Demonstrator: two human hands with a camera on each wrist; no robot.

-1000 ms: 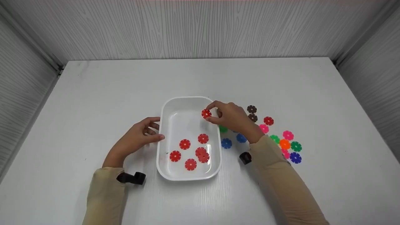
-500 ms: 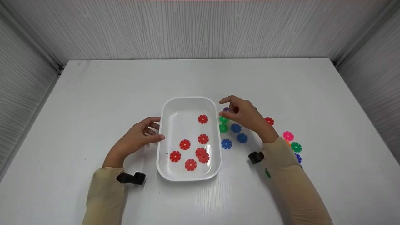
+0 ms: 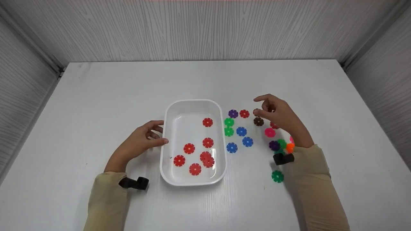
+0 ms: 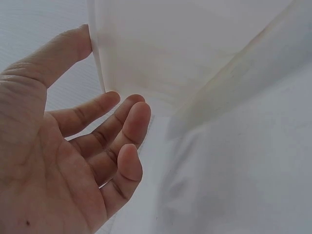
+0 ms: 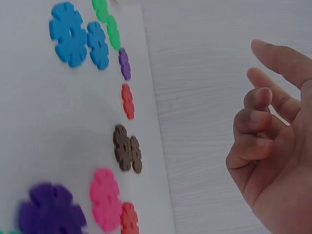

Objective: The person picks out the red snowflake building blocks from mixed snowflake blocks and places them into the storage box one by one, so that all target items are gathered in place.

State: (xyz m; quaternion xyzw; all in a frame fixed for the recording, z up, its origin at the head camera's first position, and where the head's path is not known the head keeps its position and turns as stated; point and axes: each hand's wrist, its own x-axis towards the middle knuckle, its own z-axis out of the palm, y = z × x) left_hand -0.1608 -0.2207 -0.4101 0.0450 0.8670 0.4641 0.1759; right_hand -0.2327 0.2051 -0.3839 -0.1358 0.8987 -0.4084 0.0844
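Observation:
In the head view a white tray (image 3: 193, 183) has several red snowflake discs (image 3: 195, 169) inside it, two of them overlapping. At its left side my left hand (image 3: 138, 141) holds the rim, thumb on top and fingers against the outer wall; the left wrist view shows the thumb (image 4: 73, 46) at the edge. Over the loose discs to the tray's right hovers my right hand (image 3: 279, 112), with nothing between its parted thumb and index finger and the other fingers curled in. Brown discs (image 3: 258, 121) lie just below its thumb, one partly hidden.
Right of the tray lie a purple disc (image 3: 233, 113), a red disc (image 3: 244, 113), green discs (image 3: 229, 131), blue discs (image 3: 247, 141) and a pink disc (image 3: 270, 132). The right sleeve partly covers an orange disc (image 3: 290, 148). A dark green disc (image 3: 277, 176) lies nearer the front.
My right hand has let go of a red disc, which now lies in the tray's upper right, and has moved right over the loose discs. The left hand has stayed at the rim.

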